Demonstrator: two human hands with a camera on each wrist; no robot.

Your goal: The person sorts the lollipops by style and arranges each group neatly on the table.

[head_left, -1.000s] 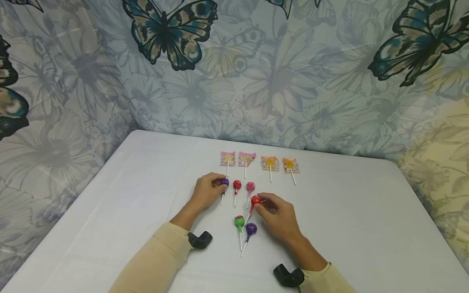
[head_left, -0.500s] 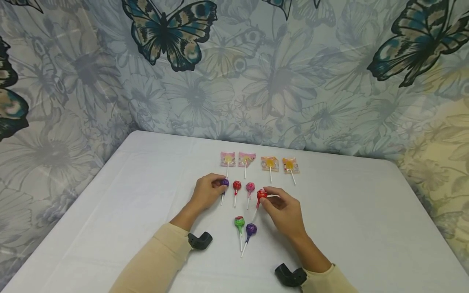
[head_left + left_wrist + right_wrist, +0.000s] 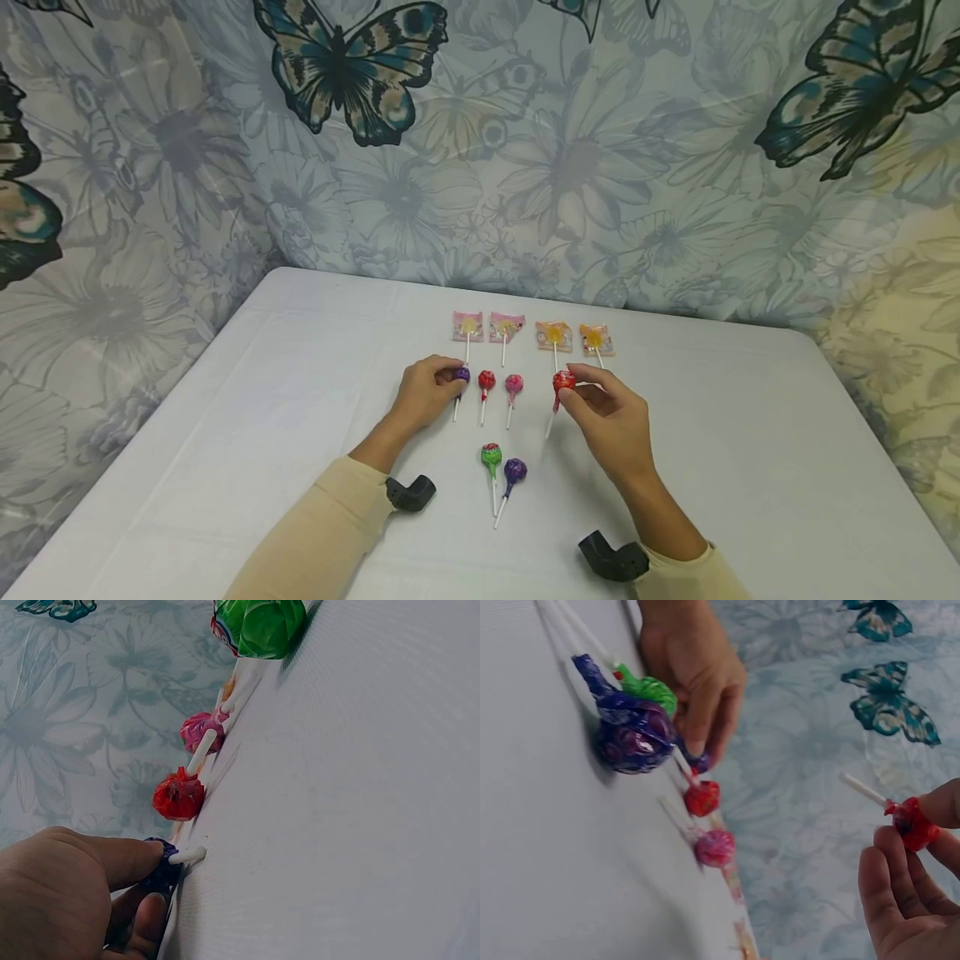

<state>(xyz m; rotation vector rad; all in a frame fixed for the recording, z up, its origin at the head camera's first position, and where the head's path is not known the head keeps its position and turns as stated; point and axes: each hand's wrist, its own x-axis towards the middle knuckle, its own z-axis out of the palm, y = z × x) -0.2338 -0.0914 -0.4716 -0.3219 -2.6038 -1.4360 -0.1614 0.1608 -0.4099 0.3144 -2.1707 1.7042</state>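
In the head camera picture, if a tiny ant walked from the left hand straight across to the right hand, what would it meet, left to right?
left hand → purple lollipop → red lollipop → pink lollipop → second red lollipop → right hand

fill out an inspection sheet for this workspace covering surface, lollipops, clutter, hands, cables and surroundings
Surface: white table.
Lollipops, far row: two pink packets and two orange packets, sticks pointing toward the person.
Lollipops, middle row: far purple lollipop, red lollipop, pink lollipop.
Lollipops, nearest: green lollipop beside near purple lollipop.
Clutter: nothing seen.
Left hand: pinches the far purple lollipop's head.
Right hand: holds a second red lollipop above the table.
Cables: nothing seen.
Surroundings: butterfly-and-flower wall covering; black device at each wrist.
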